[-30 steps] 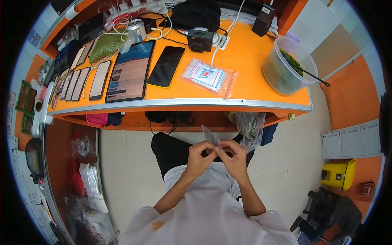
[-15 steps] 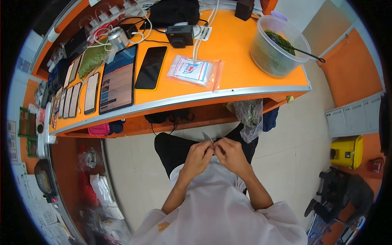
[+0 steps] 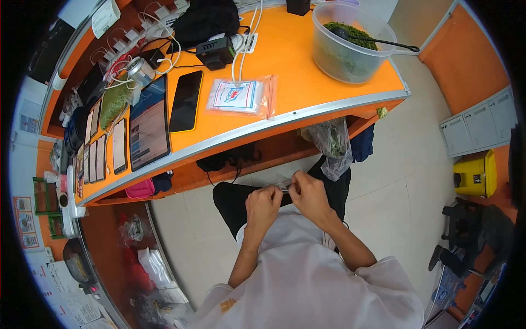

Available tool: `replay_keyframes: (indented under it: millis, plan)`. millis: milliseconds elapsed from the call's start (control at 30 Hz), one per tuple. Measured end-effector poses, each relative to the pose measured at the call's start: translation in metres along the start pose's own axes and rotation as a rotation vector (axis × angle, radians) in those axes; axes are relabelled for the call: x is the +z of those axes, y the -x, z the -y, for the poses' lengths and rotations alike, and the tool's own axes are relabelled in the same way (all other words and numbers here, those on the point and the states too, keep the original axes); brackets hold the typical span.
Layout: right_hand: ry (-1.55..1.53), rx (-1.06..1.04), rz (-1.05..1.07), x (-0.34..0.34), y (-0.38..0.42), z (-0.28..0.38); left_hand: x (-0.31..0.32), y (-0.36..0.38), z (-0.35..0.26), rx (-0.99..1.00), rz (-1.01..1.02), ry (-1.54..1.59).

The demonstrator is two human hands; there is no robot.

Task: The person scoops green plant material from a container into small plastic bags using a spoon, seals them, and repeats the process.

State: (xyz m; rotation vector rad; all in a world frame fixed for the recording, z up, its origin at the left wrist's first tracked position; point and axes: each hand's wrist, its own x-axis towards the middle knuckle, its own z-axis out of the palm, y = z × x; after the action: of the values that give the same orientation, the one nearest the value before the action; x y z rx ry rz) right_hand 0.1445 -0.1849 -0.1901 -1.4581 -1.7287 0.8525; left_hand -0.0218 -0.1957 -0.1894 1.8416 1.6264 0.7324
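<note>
Over my lap, my left hand and my right hand pinch a small clear plastic bag between them. The bag is thin and partly hidden by the fingers. Both hands are closed, a short gap apart. On the orange desk in front lies a pack of small plastic bags with a blue and red print. To its right stands a clear plastic tub holding a chopped green leafy material. A black spoon rests in it, its handle over the rim.
A yellow-edged phone, a tablet, several more phones and a can lie on the desk. White cables hang across it. A plastic bag with green contents hangs below the desk edge, near my right knee.
My hands have moved apart slightly, stretching the small bag between them, where before they met around it. The view has turned, so the desk appears tilted and shifted left.
</note>
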Motion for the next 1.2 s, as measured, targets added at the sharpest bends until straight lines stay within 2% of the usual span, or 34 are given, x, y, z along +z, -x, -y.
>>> replay_keyframes:
  millis: [133,200,267,333,400,433,467,500,567,600,667,700,733,833,867,933,1067,1133,1167,1200]
  plan:
    - [0.073,-0.114,0.006,0.002,-0.001,0.002,0.005,-0.005,-0.003,-0.076,-0.095,0.078]
    - [-0.050,-0.212,0.078,0.001,-0.003,0.006,0.006,-0.006,0.000,-0.122,-0.113,0.139]
    - [-0.037,-0.160,0.046,0.000,-0.003,-0.002,0.005,-0.005,0.006,-0.192,-0.097,0.137]
    - [-0.021,-0.109,0.014,-0.001,-0.007,-0.003,0.004,-0.006,-0.001,-0.162,-0.097,0.107]
    - [-0.036,-0.196,-0.039,-0.003,-0.010,0.002,0.001,-0.007,-0.008,-0.136,-0.101,0.080]
    - [-0.033,-0.198,-0.040,-0.006,-0.011,0.003,0.000,-0.010,-0.012,-0.014,-0.180,0.152]
    - [-0.357,0.035,0.042,-0.010,-0.012,0.002,0.000,-0.013,-0.014,0.109,-0.260,0.223]
    - [-0.679,0.273,0.125,-0.014,-0.013,0.000,0.001,-0.013,-0.014,0.110,-0.262,0.226]
    - [-0.721,0.282,0.130,-0.025,-0.018,-0.008,0.005,-0.010,-0.011,-0.173,-0.324,0.824]
    - [-0.766,0.293,0.136,-0.029,-0.020,-0.012,0.003,-0.010,-0.005,-0.172,-0.327,0.826]
    - [-0.772,0.275,0.159,-0.031,-0.021,-0.019,-0.002,-0.010,0.013,-0.382,0.030,0.990]
    - [-0.705,0.272,0.228,-0.033,-0.021,-0.020,0.002,-0.011,0.013,-0.379,0.040,1.022]
    - [-0.636,0.269,0.294,-0.035,-0.022,-0.020,0.006,-0.011,0.013,-0.376,0.040,1.024]
    - [-0.577,0.302,0.349,-0.039,-0.024,-0.008,0.013,-0.010,-0.002,-0.335,-0.157,0.889]
    - [-0.578,0.302,0.352,-0.041,-0.026,-0.004,0.012,-0.011,0.003,-0.335,-0.159,0.888]
    - [-0.358,0.027,0.224,-0.044,-0.029,0.001,0.005,-0.011,0.020,-0.301,-0.086,0.779]
    - [-0.300,-0.014,0.201,-0.049,-0.033,0.005,-0.014,-0.021,0.053,-0.326,-0.059,0.707]
    - [-0.292,-0.031,0.223,-0.056,-0.037,0.004,-0.022,-0.030,0.058,-0.260,-0.309,0.385]
    - [-0.289,-0.031,0.218,-0.058,-0.038,0.002,-0.022,-0.030,0.058,-0.255,-0.307,0.387]
    - [-0.234,-0.077,0.262,-0.059,-0.039,0.001,-0.034,-0.030,0.032,-0.098,-0.219,0.316]
